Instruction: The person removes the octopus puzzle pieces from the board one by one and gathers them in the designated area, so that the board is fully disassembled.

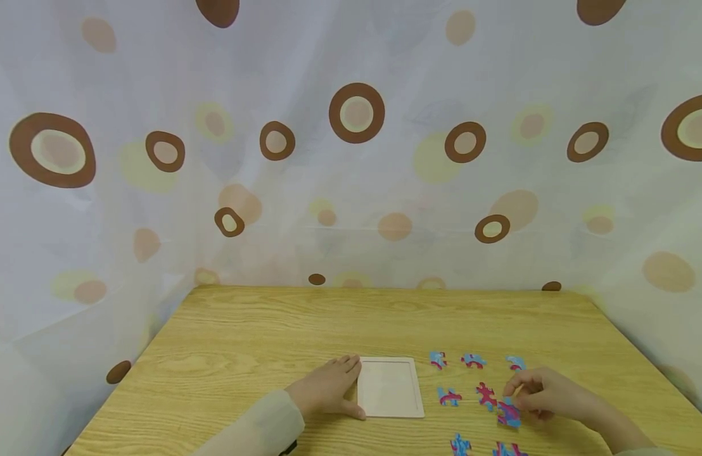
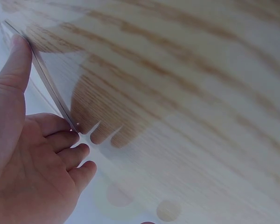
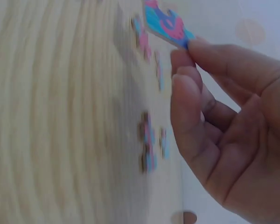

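Note:
My left hand point(image 1: 331, 387) rests on the table against the left side of a white square puzzle frame point(image 1: 389, 387), thumb at its near corner and fingers at its far one. In the left wrist view the thumb and fingers touch the edge of the puzzle frame point(image 2: 49, 84). A blue, pink and purple jigsaw piece point(image 1: 509, 413) is pinched between the thumb and fingers of my right hand point(image 1: 547, 394). The right wrist view shows this jigsaw piece point(image 3: 167, 23) held by one edge, raised off the table. The inside of the frame holds no piece.
Several loose jigsaw pieces lie right of the frame: one at the back point(image 1: 438, 360), a curved one point(image 1: 473, 361), a red one point(image 1: 486, 395) beside the held piece, and one near the front point(image 1: 460, 445). A dotted curtain point(image 1: 357, 190) hangs behind the wooden table point(image 1: 305, 316).

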The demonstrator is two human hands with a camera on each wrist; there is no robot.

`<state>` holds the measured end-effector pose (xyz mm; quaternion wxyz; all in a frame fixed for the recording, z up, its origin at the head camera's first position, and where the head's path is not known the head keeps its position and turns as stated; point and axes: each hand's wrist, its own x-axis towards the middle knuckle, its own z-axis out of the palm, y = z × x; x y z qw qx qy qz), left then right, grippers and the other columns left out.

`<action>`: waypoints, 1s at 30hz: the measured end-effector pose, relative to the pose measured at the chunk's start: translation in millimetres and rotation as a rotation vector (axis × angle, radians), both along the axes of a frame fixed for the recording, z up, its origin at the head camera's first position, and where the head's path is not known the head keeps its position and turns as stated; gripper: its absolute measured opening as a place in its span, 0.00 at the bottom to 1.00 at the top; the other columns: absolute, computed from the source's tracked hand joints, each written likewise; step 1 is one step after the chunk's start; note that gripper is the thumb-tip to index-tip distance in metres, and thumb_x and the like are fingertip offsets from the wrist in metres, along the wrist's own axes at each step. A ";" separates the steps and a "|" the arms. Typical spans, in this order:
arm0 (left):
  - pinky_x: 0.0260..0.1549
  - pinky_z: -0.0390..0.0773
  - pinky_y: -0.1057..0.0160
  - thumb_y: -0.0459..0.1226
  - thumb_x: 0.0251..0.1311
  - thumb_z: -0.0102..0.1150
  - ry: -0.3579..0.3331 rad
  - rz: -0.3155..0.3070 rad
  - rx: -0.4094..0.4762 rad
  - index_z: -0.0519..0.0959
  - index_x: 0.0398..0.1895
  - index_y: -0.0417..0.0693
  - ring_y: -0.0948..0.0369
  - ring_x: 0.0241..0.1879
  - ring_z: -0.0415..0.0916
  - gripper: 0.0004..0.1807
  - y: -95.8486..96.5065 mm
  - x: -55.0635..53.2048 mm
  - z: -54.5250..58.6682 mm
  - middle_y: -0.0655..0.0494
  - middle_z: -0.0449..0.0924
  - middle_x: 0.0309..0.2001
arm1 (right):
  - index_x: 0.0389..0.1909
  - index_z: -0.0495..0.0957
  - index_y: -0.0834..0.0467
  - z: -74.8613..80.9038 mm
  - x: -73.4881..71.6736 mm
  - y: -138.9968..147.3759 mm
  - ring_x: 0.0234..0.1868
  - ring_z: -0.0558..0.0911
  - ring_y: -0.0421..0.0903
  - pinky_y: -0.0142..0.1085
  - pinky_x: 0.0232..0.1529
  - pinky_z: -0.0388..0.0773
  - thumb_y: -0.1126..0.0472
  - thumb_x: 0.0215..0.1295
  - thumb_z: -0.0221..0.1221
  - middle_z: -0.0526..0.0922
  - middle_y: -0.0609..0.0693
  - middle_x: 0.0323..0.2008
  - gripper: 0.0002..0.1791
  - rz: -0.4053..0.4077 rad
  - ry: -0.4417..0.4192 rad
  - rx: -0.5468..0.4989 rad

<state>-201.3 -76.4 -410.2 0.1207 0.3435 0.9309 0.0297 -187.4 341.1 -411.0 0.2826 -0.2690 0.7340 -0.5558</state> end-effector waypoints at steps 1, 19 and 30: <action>0.63 0.54 0.58 0.62 0.53 0.53 0.001 -0.001 0.000 0.57 0.68 0.38 0.54 0.67 0.49 0.48 -0.4 0.0 0.0 0.47 0.53 0.68 | 0.43 0.68 0.79 -1.3 1.2 4.9 0.15 0.63 0.40 0.27 0.15 0.58 0.72 0.66 0.46 0.69 0.49 0.18 0.11 0.023 -0.021 -0.013; 0.63 0.54 0.59 0.61 0.52 0.54 -0.003 0.008 0.008 0.57 0.68 0.38 0.54 0.67 0.49 0.48 -2.5 2.0 1.8 0.47 0.53 0.68 | 0.40 0.69 0.78 -14.5 16.7 44.7 0.16 0.61 0.36 0.26 0.10 0.53 0.75 0.65 0.43 0.56 0.68 0.17 0.09 0.134 -0.127 -0.037; 0.63 0.52 0.58 0.62 0.52 0.54 -0.047 0.010 0.036 0.56 0.69 0.38 0.54 0.68 0.48 0.49 -4.1 -2.4 -1.0 0.47 0.51 0.69 | 0.43 0.71 0.77 -12.0 12.0 49.8 0.17 0.65 0.35 0.26 0.10 0.54 0.76 0.64 0.43 0.68 0.57 0.16 0.11 0.116 -0.079 -0.014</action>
